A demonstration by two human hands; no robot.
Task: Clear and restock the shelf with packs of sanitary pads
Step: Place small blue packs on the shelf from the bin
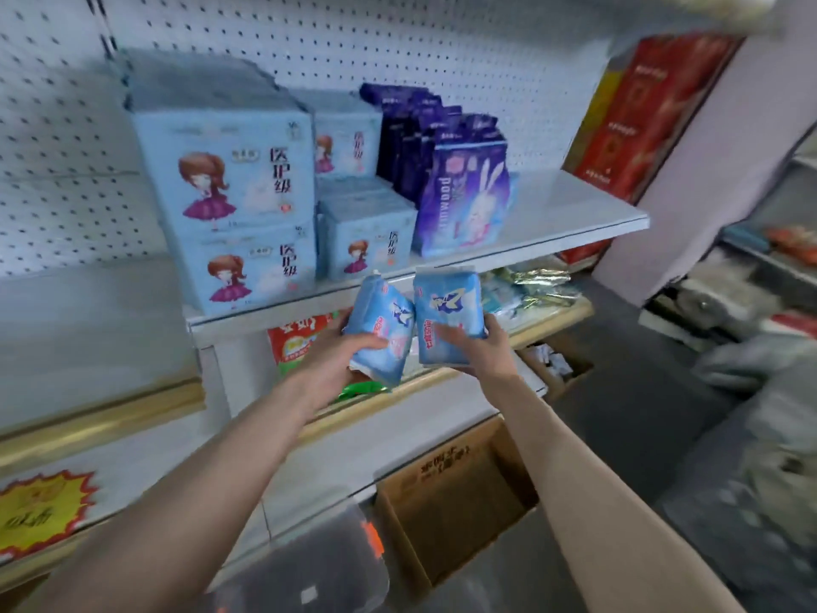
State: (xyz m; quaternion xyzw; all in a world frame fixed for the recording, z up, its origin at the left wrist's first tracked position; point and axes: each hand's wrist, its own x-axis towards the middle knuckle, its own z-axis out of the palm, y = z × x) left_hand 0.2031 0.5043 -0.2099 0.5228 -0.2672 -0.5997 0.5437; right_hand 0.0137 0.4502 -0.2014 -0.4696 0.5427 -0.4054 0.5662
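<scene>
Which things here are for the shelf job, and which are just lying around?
Job: left hand gripping left light-blue pack; right hand gripping right light-blue pack; girl-print pad packs; purple rabbit-print packs; white shelf.
Lying about: cardboard box; red boxes; yellow starburst sign.

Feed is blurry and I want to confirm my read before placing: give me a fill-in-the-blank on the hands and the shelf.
1. The left hand grips the left pack and the right hand grips the right pack; both packs are coloured ____.
2. On the shelf, the purple packs stand to the ____ of the girl-printed boxes.
3. The purple packs carry a picture of a white ____.
Missing words: light blue; right; rabbit.
</scene>
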